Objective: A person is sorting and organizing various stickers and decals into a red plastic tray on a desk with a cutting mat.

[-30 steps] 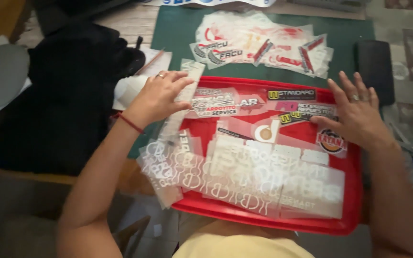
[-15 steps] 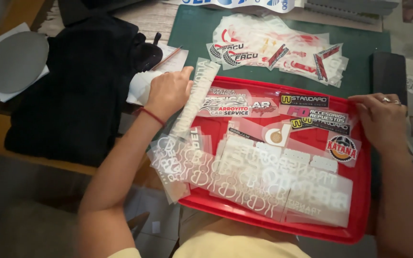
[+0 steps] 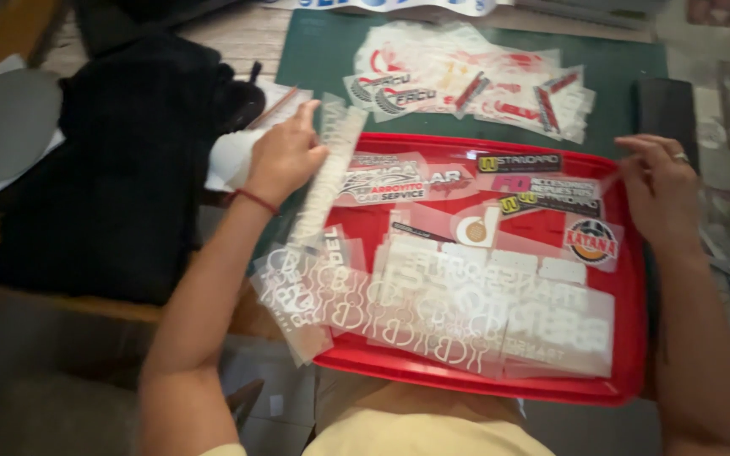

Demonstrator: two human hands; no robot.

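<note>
Clearly, left hand pinches a long translucent white-lettered decal strip; right hand loosely curled

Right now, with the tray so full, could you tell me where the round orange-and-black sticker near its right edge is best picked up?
Probably by its right edge, coming in from the right. The round sticker lies flat on the red tray close to the right rim, with overlapping white lettering sheets to its left and below. The right hand is already just above it; the left hand is busy with a long strip.
</note>
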